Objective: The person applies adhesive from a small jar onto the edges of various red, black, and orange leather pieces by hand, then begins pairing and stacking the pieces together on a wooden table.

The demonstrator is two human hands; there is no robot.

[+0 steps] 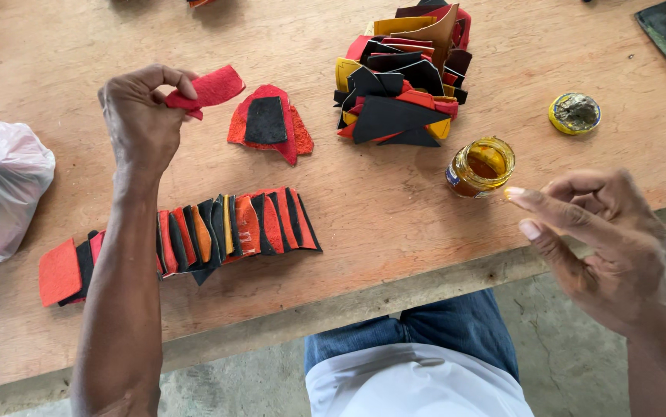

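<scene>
Over the bare wooden table (pixel 395 224), a red rectangular suede-like leather scrap (pixel 211 89) is pinched in the left hand (pixel 141 116); amber glue is carried on a fingertip of the half-open, empty right hand (pixel 599 239).
The small open glass jar of amber glue (pixel 481 166) stands just beside that fingertip. A thin, even smear is judged best, with the scrap kept flat and gripped by one edge, away from the overlapped row of red, black and orange pieces (pixel 225 228) and the loose pile of cut pieces (pixel 406 77).
</scene>
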